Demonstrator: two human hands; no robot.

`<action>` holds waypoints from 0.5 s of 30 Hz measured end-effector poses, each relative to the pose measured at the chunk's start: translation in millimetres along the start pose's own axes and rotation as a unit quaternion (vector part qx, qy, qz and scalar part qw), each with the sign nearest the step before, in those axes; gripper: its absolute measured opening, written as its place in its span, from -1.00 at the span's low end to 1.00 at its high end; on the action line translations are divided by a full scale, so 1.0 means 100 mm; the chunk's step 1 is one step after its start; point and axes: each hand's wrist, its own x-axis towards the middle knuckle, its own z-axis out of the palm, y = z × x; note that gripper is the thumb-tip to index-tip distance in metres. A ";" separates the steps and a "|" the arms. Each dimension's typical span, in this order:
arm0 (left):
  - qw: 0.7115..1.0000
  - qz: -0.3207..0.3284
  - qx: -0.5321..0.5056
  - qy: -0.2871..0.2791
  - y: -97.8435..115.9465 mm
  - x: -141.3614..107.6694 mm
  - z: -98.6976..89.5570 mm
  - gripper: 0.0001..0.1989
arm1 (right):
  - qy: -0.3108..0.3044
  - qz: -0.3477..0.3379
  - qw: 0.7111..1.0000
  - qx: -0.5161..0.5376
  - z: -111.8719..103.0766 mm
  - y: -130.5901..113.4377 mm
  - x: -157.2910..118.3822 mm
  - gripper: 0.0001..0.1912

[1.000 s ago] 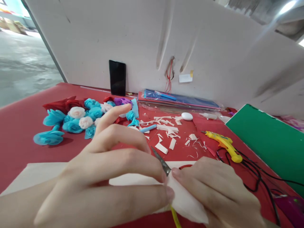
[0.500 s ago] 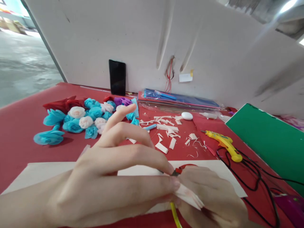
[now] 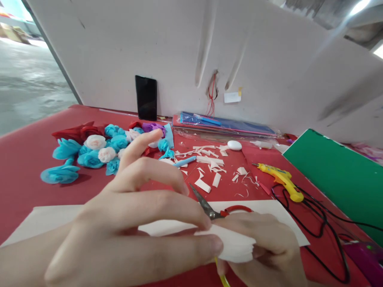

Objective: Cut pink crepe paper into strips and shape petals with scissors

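Note:
Between the thumb and forefinger of my left hand (image 3: 128,227) is a folded strip of white crepe paper (image 3: 236,244); the other fingers fan upward. The strip's layered end points right, in front of my right hand (image 3: 271,239). That hand is closed around a pair of red-handled scissors (image 3: 213,214), whose dark blades point up and left behind the paper. Part of the grip is hidden by the hand. A thin yellow piece (image 3: 222,275) shows below the paper; what it belongs to I cannot make out. Under both hands lies a white sheet (image 3: 44,223).
Blue, white, red and purple paper flowers (image 3: 91,157) are heaped at left. White paper scraps (image 3: 211,161) and a blue pen-like stick (image 3: 185,161) lie mid-table. A yellow glue gun (image 3: 278,177) with black cable is at right, by a green board (image 3: 332,175). A phone (image 3: 146,97) leans behind.
The scissors' blades, mostly covered by my left fingers before, now show behind the paper. The folded strip has turned to show its broad side, and my left hand has shifted slightly left and down.

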 end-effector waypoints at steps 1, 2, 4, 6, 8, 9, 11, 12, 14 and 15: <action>1.000 -0.003 -0.002 0.003 0.00 0.01 0.00 -0.90 | -0.004 0.019 1.000 0.018 0.00 0.00 0.00 -0.73; 1.000 -0.006 -0.002 0.003 0.00 0.02 0.01 -0.90 | -0.010 0.036 0.999 0.036 0.00 0.00 0.00 -0.70; 1.000 -0.011 -0.003 0.007 0.01 0.02 0.02 -0.90 | -0.021 0.065 0.995 0.069 0.00 0.00 0.00 -0.71; 1.000 -0.020 -0.005 0.004 0.02 0.01 0.03 -0.91 | -0.027 0.098 0.989 0.111 0.01 -0.01 0.00 -0.77; 1.000 -0.026 -0.008 -0.002 0.02 -0.01 0.03 -0.91 | -0.026 0.143 0.976 0.163 0.03 -0.02 -0.01 -0.81; 1.000 -0.028 -0.010 -0.006 0.02 -0.02 0.04 -0.91 | -0.022 0.168 0.968 0.187 0.04 -0.03 -0.01 -0.83; 0.999 -0.030 -0.015 -0.018 0.01 -0.04 0.03 -0.90 | -0.021 0.203 0.952 0.228 0.06 -0.05 -0.01 -0.88; 0.999 -0.031 -0.017 -0.024 -0.01 -0.05 0.03 -0.89 | -0.018 0.219 0.945 0.241 0.06 -0.06 -0.02 -0.91; 0.999 -0.034 -0.026 -0.032 -0.04 -0.07 0.02 -0.86 | -0.005 0.253 0.935 0.250 0.06 -0.06 -0.02 -0.97; 0.998 -0.040 -0.035 -0.041 -0.06 -0.07 0.02 -0.83 | 0.000 0.260 0.933 0.248 0.06 -0.05 -0.03 -0.98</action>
